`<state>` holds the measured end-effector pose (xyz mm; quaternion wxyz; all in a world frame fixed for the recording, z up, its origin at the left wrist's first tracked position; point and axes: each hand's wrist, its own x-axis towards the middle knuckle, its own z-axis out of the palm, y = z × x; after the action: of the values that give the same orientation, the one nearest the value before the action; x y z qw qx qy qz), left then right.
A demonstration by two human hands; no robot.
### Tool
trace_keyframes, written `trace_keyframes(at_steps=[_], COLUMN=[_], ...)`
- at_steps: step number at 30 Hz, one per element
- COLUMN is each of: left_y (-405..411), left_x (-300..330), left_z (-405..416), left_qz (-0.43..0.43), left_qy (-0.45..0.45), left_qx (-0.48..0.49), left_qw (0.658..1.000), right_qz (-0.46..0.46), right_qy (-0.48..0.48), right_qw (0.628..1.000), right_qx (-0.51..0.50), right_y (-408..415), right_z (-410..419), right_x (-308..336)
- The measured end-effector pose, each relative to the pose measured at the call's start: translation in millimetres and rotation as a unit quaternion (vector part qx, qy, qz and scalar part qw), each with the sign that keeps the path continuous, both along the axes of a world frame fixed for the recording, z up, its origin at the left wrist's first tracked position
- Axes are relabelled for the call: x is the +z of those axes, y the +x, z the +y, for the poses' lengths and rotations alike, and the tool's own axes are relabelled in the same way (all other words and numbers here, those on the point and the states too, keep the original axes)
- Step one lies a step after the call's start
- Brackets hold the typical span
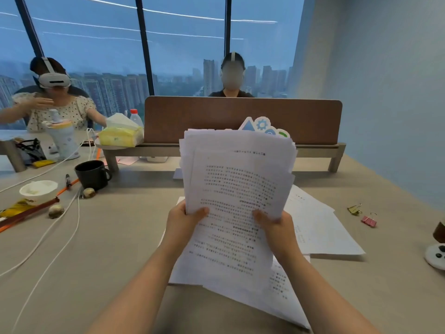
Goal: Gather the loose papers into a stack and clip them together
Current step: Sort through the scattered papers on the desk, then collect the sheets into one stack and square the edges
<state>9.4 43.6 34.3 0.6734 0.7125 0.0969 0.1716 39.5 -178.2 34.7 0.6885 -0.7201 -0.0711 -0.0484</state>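
Above the desk (120,249), both hands have the stack (237,179) up on end: left hand (183,221) and right hand (277,229) each grip a lower side, thumbs curled onto the front sheet. The edges are ragged, sheets stepped at the top. More papers (317,227) lie flat underneath. Risk here: a loose sheet sliding out, since nothing's squared. The clips (368,219) wait well off to the right.

On our beige bench (115,237) lie loose papers (320,227), two binder clips (363,215), a black mug (91,174), white cables (48,237).
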Motion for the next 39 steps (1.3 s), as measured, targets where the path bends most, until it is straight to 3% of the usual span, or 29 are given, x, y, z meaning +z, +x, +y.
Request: trace_keyframes(at_steps=[7,12,14,16,18,21,24,26,34,39], left_y=[-0.2,-7.3,-10.8,-14.5,-19.1,-25.2,-29.0,-30.1,-37.3,-37.9], left_x=[24.2,21.7,13.4,2.5,-7.2,-16.9,-22.1,-25.5,-37.4,-43.3], left_z=[9.4,25.7,33.9,44.3,52.5,61.2,69.2,74.7,82.7,85.5], left_qz=[-0.001,0.007,0.017,0.021,0.026,0.042,0.056,0.068,0.097,0.103], left_qy=[-0.004,-0.035,-0.055,-0.074,-0.086,-0.090,-0.084,-0.078,-0.085,-0.121], left_qx=[-0.006,-0.006,0.016,0.052,0.080,0.107,0.120,0.128,0.132,0.135], left_qw=[1.000,0.999,0.998,0.996,0.993,0.989,0.988,0.986,0.983,0.978], right_qz=[-0.028,0.022,0.020,0.001,-0.001,0.018,0.034,0.027,-0.155,-0.246], right_qy=[-0.043,-0.031,-0.070,-0.184,-0.344,-0.525,-0.642,-0.688,-0.727,-0.721], right_qw=[0.998,0.996,0.992,0.979,0.936,0.841,0.739,0.692,0.611,0.586], right_qx=[-0.027,0.087,0.104,0.087,0.079,0.129,0.199,0.217,0.273,0.276], right_y=[7.1,10.4,14.6,20.6,25.7,27.7,24.4,23.3,17.5,19.3], right_z=[12.2,15.8,10.1,-0.6,-13.4,-29.2,-35.8,-35.6,-5.7,10.5], right_x=[34.2,48.0,41.7,30.2,19.2,9.2,6.2,4.2,1.6,-13.4])
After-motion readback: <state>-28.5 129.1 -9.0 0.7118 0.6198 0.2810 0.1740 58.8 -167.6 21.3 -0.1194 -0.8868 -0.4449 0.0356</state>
